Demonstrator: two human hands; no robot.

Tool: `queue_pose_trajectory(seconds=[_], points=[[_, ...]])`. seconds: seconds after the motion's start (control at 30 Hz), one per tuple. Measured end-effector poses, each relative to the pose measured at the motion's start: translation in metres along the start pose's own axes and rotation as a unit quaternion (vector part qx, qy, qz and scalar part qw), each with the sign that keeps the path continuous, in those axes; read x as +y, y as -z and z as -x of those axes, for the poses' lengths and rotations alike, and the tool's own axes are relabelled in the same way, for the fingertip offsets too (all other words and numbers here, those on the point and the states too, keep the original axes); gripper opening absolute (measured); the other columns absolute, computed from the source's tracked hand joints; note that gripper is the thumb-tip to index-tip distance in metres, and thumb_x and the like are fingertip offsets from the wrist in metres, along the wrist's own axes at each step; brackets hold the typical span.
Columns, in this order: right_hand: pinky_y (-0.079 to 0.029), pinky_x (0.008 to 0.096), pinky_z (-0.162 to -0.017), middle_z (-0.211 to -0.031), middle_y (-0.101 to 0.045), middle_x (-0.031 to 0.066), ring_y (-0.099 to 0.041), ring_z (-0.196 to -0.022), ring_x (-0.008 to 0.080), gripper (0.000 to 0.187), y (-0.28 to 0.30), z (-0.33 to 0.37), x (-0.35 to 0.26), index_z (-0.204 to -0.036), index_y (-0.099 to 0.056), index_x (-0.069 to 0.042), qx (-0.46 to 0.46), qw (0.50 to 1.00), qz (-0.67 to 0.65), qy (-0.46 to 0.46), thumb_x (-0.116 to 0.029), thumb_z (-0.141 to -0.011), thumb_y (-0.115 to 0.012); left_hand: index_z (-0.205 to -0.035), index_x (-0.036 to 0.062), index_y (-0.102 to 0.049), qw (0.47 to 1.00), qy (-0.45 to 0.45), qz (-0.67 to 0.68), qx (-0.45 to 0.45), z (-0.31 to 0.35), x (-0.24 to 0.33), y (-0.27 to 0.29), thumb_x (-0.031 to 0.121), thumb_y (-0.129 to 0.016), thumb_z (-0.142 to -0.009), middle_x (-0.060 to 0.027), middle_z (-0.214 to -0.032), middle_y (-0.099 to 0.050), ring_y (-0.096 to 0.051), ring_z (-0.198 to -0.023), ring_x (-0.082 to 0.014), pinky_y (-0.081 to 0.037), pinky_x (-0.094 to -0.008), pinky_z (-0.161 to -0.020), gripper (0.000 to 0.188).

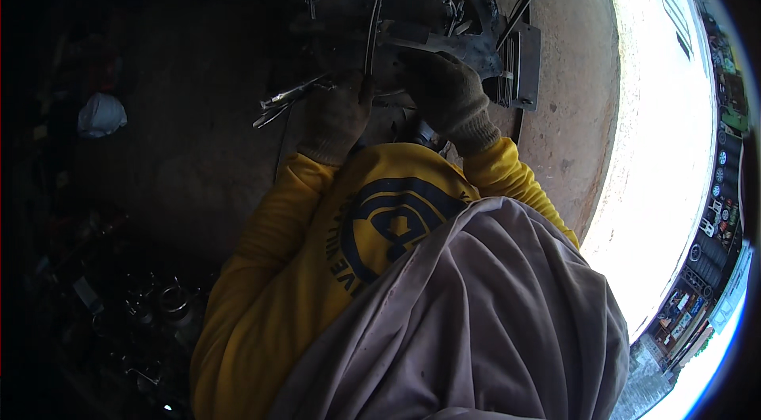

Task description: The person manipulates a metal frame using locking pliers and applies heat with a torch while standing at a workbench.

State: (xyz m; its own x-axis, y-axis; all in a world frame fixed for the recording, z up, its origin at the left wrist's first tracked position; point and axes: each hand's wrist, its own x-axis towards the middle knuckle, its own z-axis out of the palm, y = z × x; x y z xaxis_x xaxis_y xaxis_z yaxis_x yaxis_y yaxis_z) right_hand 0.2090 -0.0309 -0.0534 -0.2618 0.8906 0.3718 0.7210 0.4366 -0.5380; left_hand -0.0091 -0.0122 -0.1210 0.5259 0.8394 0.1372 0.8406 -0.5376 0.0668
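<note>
While both gloved hands work close together, the left hand (337,115) clenches a metal tool (287,97) jutting out to its left, and the right hand (445,91) grips a dark metal assembly (428,7) on the concrete floor (571,103); yellow sleeves (277,230) trail back.

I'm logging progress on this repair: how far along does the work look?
Nothing looks finished. In hand: the gloved left hand grips a metal tool and the gloved right hand presses on the dark metal assembly. Its wires and rods remain exposed.
</note>
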Motion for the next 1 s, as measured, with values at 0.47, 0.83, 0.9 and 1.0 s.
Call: queue_pose_trajectory(seconds=[0.47, 0.83, 0.9, 1.0], points=[[-0.057, 0.0384, -0.088, -0.116, -0.069, 0.0104, -0.069, -0.104, 0.0287, 0.031, -0.013, 0.014, 0.020, -0.117, -0.069, -0.006, -0.012, 0.998, 0.045, 0.040, -0.012, -0.086, -0.067, -0.116, 0.0076, -0.063, 0.999, -0.030, 0.018, 0.000, 0.004, -0.003, 0.000, 0.018, -0.060, -0.092, -0.0082, -0.100, -0.059, -0.064, -0.076, -0.0243, -0.052, -0.0370, -0.057, 0.026], [-0.055, 0.0399, -0.093, -0.119, -0.069, 0.0111, -0.067, -0.108, 0.0294, 0.032, -0.001, 0.024, 0.043, -0.120, -0.067, -0.007, -0.018, 0.998, 0.008, 0.059, -0.015, -0.089, -0.063, -0.111, 0.0104, -0.066, 0.993, -0.086, -0.050, 0.061, -0.002, 0.008, 0.025, 0.018, -0.063, -0.094, -0.0062, -0.091, -0.057, -0.063, -0.068, -0.0226, -0.050, -0.0363, -0.052, 0.019], [-0.055, 0.0396, -0.092, -0.118, -0.069, 0.0116, -0.067, -0.108, 0.0292, 0.028, 0.001, 0.027, 0.043, -0.117, -0.069, -0.007, -0.055, 0.998, 0.025, -0.004, -0.016, -0.092, -0.061, -0.106, 0.0094, -0.068, 0.994, -0.077, -0.046, 0.062, -0.002, 0.008, 0.024, 0.016, -0.063, -0.092, -0.0047, -0.089, -0.056, -0.062, -0.068, -0.0214, -0.051, -0.0348, -0.053, 0.017], [-0.056, 0.0397, -0.089, -0.113, -0.070, 0.0132, -0.069, -0.105, 0.0302, 0.024, 0.006, 0.032, 0.049, -0.113, -0.070, -0.006, -0.012, 1.000, -0.017, 0.018, -0.018, -0.094, -0.063, -0.106, 0.0100, -0.068, 0.990, -0.089, -0.058, 0.089, -0.002, 0.005, 0.021, 0.017, -0.066, -0.088, -0.0049, -0.090, -0.055, -0.061, -0.066, -0.0215, -0.051, -0.0348, -0.052, 0.020]])
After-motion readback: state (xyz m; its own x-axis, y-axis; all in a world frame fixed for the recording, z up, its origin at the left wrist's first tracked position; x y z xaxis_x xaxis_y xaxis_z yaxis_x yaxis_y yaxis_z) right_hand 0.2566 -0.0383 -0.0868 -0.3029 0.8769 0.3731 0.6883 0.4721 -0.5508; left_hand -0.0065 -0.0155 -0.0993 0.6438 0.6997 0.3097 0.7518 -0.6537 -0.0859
